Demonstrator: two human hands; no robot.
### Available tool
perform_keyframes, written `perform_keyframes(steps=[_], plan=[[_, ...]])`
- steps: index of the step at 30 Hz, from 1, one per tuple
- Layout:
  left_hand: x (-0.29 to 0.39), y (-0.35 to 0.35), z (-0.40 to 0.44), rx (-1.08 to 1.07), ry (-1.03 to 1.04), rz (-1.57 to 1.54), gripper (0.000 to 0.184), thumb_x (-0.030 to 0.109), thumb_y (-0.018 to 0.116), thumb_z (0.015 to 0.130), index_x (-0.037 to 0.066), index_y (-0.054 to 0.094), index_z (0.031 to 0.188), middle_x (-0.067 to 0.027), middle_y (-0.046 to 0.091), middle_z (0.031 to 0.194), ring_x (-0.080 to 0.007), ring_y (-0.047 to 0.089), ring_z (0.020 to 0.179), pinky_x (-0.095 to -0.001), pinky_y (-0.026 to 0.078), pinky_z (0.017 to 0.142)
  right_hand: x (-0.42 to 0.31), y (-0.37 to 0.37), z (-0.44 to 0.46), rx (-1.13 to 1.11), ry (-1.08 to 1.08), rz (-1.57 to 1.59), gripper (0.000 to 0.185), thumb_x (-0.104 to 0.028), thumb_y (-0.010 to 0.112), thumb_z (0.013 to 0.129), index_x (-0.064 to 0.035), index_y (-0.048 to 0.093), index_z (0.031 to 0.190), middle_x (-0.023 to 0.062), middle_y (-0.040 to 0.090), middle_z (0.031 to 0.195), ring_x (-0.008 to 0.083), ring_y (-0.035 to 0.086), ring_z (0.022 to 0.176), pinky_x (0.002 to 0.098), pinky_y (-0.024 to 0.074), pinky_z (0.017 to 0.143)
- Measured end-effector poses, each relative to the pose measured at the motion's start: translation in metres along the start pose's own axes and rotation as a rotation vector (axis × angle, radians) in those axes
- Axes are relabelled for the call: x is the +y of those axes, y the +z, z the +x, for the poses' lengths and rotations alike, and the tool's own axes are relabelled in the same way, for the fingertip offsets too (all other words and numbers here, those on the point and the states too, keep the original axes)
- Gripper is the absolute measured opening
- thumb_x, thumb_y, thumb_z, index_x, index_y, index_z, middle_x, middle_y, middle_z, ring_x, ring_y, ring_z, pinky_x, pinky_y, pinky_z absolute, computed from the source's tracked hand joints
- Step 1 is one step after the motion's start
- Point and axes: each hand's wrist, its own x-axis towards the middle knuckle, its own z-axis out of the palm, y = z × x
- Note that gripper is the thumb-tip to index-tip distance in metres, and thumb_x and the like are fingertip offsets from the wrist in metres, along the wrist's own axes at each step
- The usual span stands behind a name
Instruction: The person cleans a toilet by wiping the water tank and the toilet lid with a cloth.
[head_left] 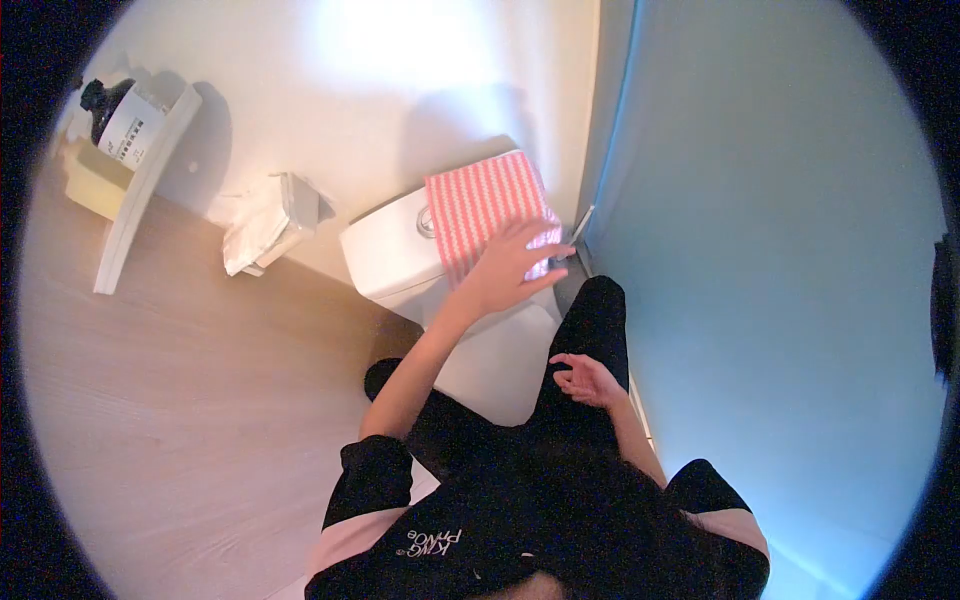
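Observation:
A pink-and-white striped cloth lies over the right part of the white toilet tank, beside the round flush button. My left hand reaches over the cloth's right front part, palm down with fingers spread and slightly blurred. I cannot tell whether its fingertips press on the cloth. Above my right thigh, my right hand is held with loosely bent fingers, and nothing shows in it. The white toilet lid is down between my legs.
On the left wall, a white shelf carries a dark pump bottle with a white label. A tissue pack hangs near the tank. A pale blue panel rises close on my right. Something thin and light stands beside the tank.

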Motion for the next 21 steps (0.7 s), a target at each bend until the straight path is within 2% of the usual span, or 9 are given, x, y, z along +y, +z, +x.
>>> perform_keyframes(steps=[2, 5, 10, 11, 14, 18, 19, 20, 21], plan=[[-0.001, 0.004, 0.007, 0.140, -0.082, 0.227, 0.042, 0.043, 0.061, 0.088, 0.024, 0.063, 0.126, -0.0074, 0.051, 0.141, -0.0368, 0.032, 0.140, -0.0592, 0.019, 0.114, 0.004, -0.001, 0.000, -0.043, 0.006, -0.005, 0.046, -0.043, 0.044, 0.098, -0.0075, 0.049, 0.127, 0.0063, 0.051, 0.076, 0.0072, 0.038, 0.045, 0.0171, 0.0301, 0.034], [-0.028, 0.037, 0.022, 0.171, -0.112, 0.598, 0.037, 0.033, 0.061, 0.087, 0.020, 0.064, 0.121, -0.0076, 0.047, 0.144, -0.0375, 0.043, 0.132, -0.0629, 0.024, 0.109, 0.000, -0.002, 0.001, -0.136, -0.002, -0.019, 0.048, -0.045, 0.044, 0.097, -0.0057, 0.049, 0.124, 0.0036, 0.047, 0.067, 0.0069, 0.035, 0.043, 0.0186, 0.0277, 0.034], [-0.043, 0.134, 0.057, -0.039, -0.216, 0.806, 0.036, 0.031, 0.060, 0.086, 0.017, 0.064, 0.119, -0.0077, 0.054, 0.133, -0.0343, 0.049, 0.124, -0.0567, 0.031, 0.104, -0.026, 0.045, -0.019, -0.479, -0.254, -0.070, 0.047, -0.043, 0.042, 0.098, 0.0015, 0.049, 0.112, -0.0026, 0.036, 0.047, 0.0060, 0.028, 0.035, 0.0213, 0.0205, 0.033], [-0.045, 0.149, 0.056, -0.066, -0.216, 0.794, 0.036, 0.031, 0.060, 0.086, 0.017, 0.064, 0.119, -0.0075, 0.055, 0.131, -0.0333, 0.050, 0.123, -0.0550, 0.033, 0.103, -0.039, 0.071, -0.031, -0.550, -0.298, -0.019, 0.043, -0.040, 0.042, 0.098, -0.0002, 0.055, 0.093, 0.0000, 0.040, 0.044, 0.0088, 0.031, 0.032, 0.0234, 0.0221, 0.031], [-0.056, 0.185, 0.033, -0.051, -0.185, 0.532, 0.036, 0.031, 0.061, 0.086, 0.016, 0.064, 0.118, -0.0068, 0.059, 0.125, -0.0306, 0.054, 0.118, -0.0499, 0.038, 0.100, -0.079, 0.153, -0.062, -1.051, -0.491, -0.225, 0.041, -0.036, 0.052, 0.091, 0.0043, 0.059, 0.087, 0.0016, 0.051, 0.049, 0.0099, 0.041, 0.033, 0.0242, 0.0278, 0.030], [-0.064, 0.182, -0.005, 0.105, -0.122, 0.105, 0.035, 0.031, 0.061, 0.086, 0.016, 0.064, 0.117, -0.0058, 0.063, 0.117, -0.0268, 0.058, 0.112, -0.0431, 0.044, 0.095, -0.111, 0.287, -0.126, -1.645, -0.275, -0.694, 0.045, -0.022, 0.063, 0.084, 0.0077, 0.057, 0.117, -0.0050, 0.054, 0.058, 0.0108, 0.052, 0.042, 0.0264, 0.0420, 0.039], [-0.064, 0.173, -0.016, 0.152, -0.109, 0.032, 0.035, 0.031, 0.061, 0.086, 0.015, 0.064, 0.117, -0.0056, 0.065, 0.115, -0.0259, 0.060, 0.110, -0.0414, 0.045, 0.094, -0.105, 0.304, -0.140, -1.563, -0.399, -0.728, 0.045, -0.024, 0.064, 0.084, 0.0057, 0.055, 0.116, -0.0048, 0.050, 0.056, 0.0140, 0.051, 0.042, 0.0275, 0.0420, 0.039], [-0.065, 0.163, -0.029, 0.199, -0.097, -0.036, 0.035, 0.031, 0.061, 0.086, 0.015, 0.064, 0.117, -0.0054, 0.066, 0.113, -0.0250, 0.061, 0.108, -0.0397, 0.047, 0.093, -0.106, 0.317, -0.148, -1.511, -0.312, -0.839, 0.028, -0.024, 0.064, 0.083, 0.0020, 0.060, 0.093, -0.0026, 0.050, 0.055, 0.0197, 0.053, 0.043, 0.0289, 0.0420, 0.039], [-0.068, 0.152, -0.041, 0.239, -0.106, -0.044, 0.035, 0.031, 0.062, 0.086, 0.015, 0.064, 0.117, -0.0052, 0.067, 0.111, -0.0240, 0.062, 0.107, -0.0380, 0.049, 0.092, -0.105, 0.331, -0.150, -1.478, -0.425, -0.828, 0.029, -0.023, 0.060, 0.088, -0.0080, 0.059, 0.112, -0.0028, 0.045, 0.055, 0.0150, 0.047, 0.041, 0.0265, 0.0350, 0.038]])
